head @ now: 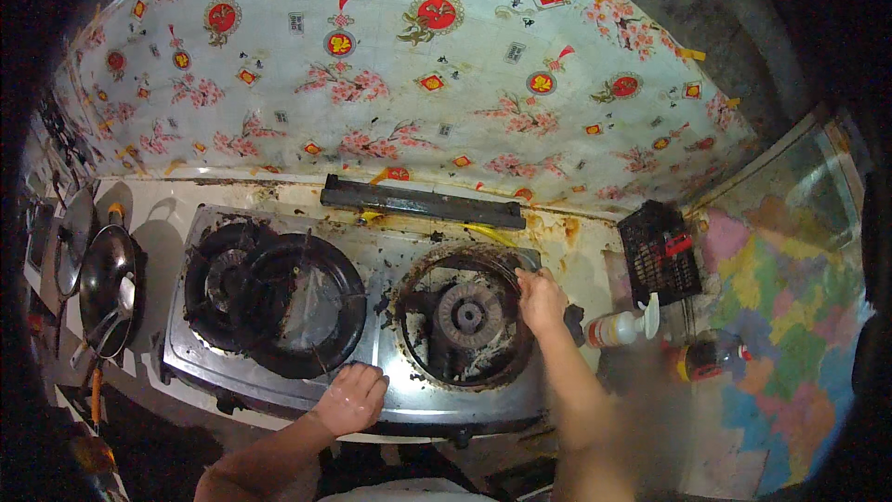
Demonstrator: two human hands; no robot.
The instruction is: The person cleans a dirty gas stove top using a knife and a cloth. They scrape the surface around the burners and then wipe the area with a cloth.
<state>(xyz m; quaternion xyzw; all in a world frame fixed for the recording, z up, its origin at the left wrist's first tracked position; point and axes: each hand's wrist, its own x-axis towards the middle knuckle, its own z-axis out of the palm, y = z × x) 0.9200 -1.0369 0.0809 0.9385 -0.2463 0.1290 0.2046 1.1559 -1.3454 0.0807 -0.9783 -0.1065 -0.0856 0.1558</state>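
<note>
A two-burner gas stove (411,401) with a stained steel top lies before me. My right hand (542,296) is at the right rim of the sooty round opening around the right burner (470,315); its fingers are curled, and whether they grip something is hidden. My left hand (354,397) rests with bent fingers on the stove's front part, close to a black ring-shaped pan support (352,341). That ring overlaps another black pan support (198,310) around the left burner. Dark grime marks the steel around the right burner.
A long dark metal bar (421,203) lies behind the stove. On the left are a wok (104,279) with utensils in it and a lid (75,240). To the right stand a black plastic basket (658,254), a spray bottle (613,329) and a dark bottle (711,355). Patterned plastic sheeting (390,104) covers the wall.
</note>
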